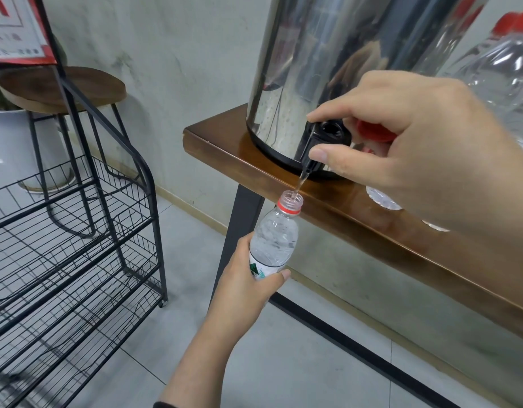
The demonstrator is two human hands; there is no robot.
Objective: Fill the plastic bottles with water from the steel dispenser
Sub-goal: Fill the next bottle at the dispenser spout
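My left hand (248, 287) grips an uncapped clear plastic bottle (276, 234) around its label, holding its mouth right under the black tap (322, 142) of the steel dispenser (328, 69). A thin stream of water runs from the spout into the bottle's neck. My right hand (401, 148) is on the tap, index finger over its top and thumb against the spout, with a red cap (372, 132) tucked under the curled fingers. The dispenser stands at the left end of the wooden table (239, 160).
More clear bottles with red caps (501, 60) stand on the table at the right, partly behind my right hand. A black wire rack (77, 245) on wheels stands to the left, with a wooden stool (63, 86) and a white pot (9, 145) behind it.
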